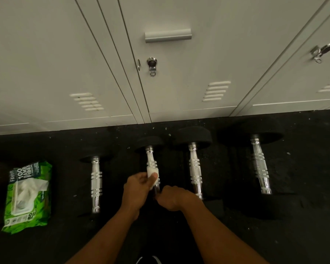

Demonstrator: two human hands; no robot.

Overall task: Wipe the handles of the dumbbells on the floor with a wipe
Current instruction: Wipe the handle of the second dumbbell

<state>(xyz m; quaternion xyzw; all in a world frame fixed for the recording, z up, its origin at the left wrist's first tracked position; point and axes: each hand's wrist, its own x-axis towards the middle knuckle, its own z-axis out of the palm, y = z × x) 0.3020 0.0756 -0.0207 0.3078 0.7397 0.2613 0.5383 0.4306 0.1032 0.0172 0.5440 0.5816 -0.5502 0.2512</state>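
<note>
Several dumbbells with chrome handles and black ends lie side by side on the dark floor. My left hand (pixel 137 189) presses a white wipe (pixel 152 172) around the middle of the second dumbbell's handle (pixel 151 159). My right hand (pixel 172 198) grips the near end of that same dumbbell, hiding it. The leftmost handle (pixel 96 184), the third handle (pixel 195 172) and the rightmost handle (pixel 260 164) lie untouched.
A green pack of wipes (pixel 28 197) lies open on the floor at the left, a wipe sticking out of its flap. Grey metal lockers (pixel 168 63) stand just behind the dumbbells. A dark object sits at the far left edge.
</note>
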